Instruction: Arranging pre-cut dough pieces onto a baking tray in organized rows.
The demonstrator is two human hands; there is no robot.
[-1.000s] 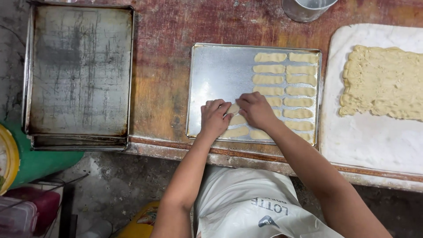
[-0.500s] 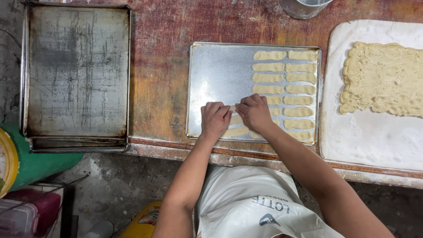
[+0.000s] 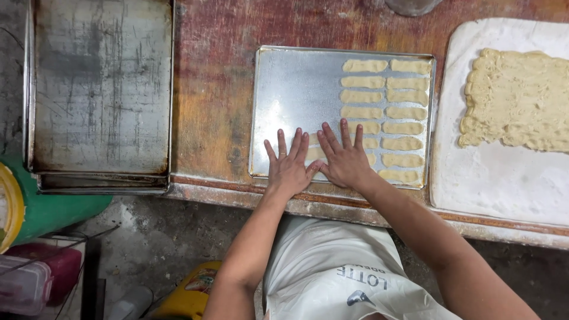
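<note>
A silver baking tray (image 3: 296, 89) lies on the worn red table, with two columns of pale dough strips (image 3: 385, 112) along its right side. My left hand (image 3: 289, 167) and my right hand (image 3: 342, 157) lie flat side by side at the tray's near edge, fingers spread. Both palms press down on dough strips in the third column, which are mostly hidden under them. Neither hand grips anything.
A stack of scratched empty trays (image 3: 101, 89) sits at the left. A floured white board (image 3: 504, 178) at the right carries a slab of dough (image 3: 518, 98). A metal cup base (image 3: 412, 6) shows at the top. Below the table edge are green, yellow and red containers.
Both hands were curled with fingertips working on a dough strip; now they lie flat with the fingers spread over the strips.
</note>
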